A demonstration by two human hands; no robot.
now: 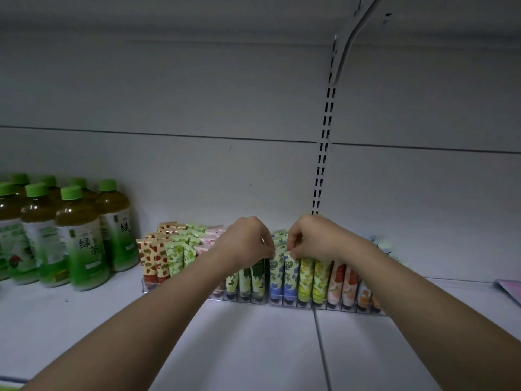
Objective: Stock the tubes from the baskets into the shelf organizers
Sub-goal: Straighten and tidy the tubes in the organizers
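Head camera: both hands at clear shelf organizers [282,301] on white shelf [253,348]. Left hand [248,241] and right hand [313,238] each pinch top edge of blue-flowered tubes [283,273] in middle slots, apparently seating or straightening them. Front slots look filled: strawberry tubes [152,261] at left, yellow tubes [313,280], peach tubes [341,283] at right. Baskets out of view; remaining stock cannot be judged. Stocking appears well advanced. Green tea bottles [81,238] stand well left.
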